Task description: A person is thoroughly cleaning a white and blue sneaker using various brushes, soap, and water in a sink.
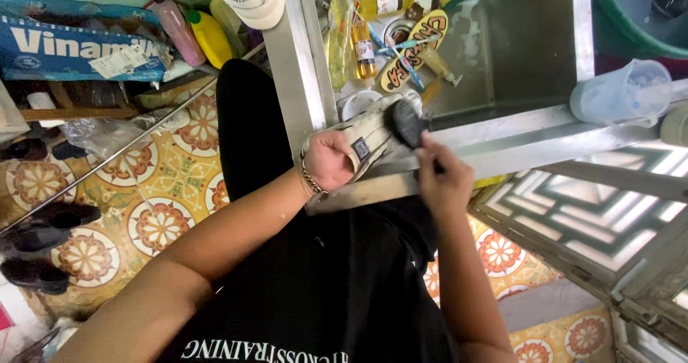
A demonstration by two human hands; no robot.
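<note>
Mid-scrub: our left hand [328, 161] grip is closed around the pale shoe [369, 139], right hand [441, 177] pinching the dark brush [405, 123] on its upper; next we'd need firm bracing.

A blue carton [72, 44] with white lettering and a white paper tag lies at the upper left, 2 labelled amber bottles [364, 48] stand near the sink, and a small dark label [360, 148] sits on the pale shoe.

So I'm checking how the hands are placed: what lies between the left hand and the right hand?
In the head view, a pale shoe spans the gap: the left hand grips it, and the right hand presses a dark brush on it.
</note>
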